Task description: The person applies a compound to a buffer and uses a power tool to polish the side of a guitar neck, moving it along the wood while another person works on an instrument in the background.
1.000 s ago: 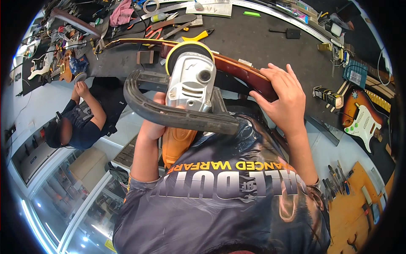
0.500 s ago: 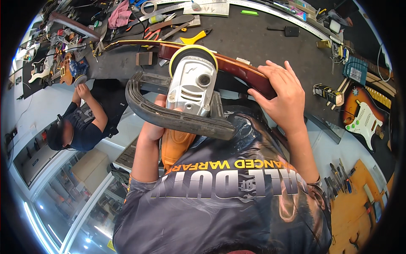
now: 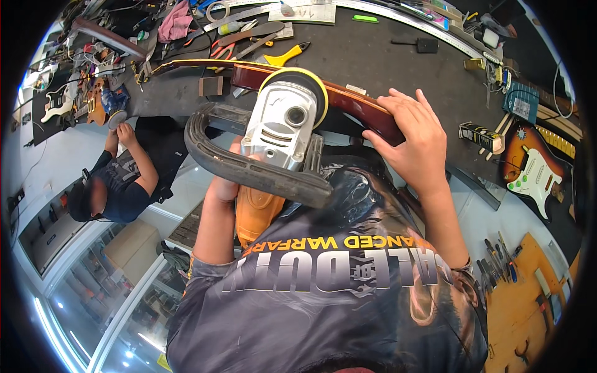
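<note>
My left hand (image 3: 225, 186) is closed around the orange and silver body of a polisher (image 3: 280, 127), partly hidden behind its black loop handle (image 3: 255, 177). The tool's round pad with a yellow rim (image 3: 324, 102) stands on edge against the side of a dark red guitar (image 3: 357, 105). The guitar's neck stretches away to the left over the bench. At the guitar's right end, my right hand (image 3: 418, 140) steadies the body, fingers extended over the far edge and thumb on the near side.
Behind the guitar on the dark bench (image 3: 367, 56) lie a yellow-handled scraper (image 3: 286, 56), red-handled pliers (image 3: 227, 51) and a small block (image 3: 211, 86). A sunburst guitar body (image 3: 528, 168) is at the right. At left, a co-worker (image 3: 118, 186) handles a small round disc.
The polisher's pad has shifted a little to the right along the guitar, and its loop handle has swung slightly left. My right hand has barely moved.
</note>
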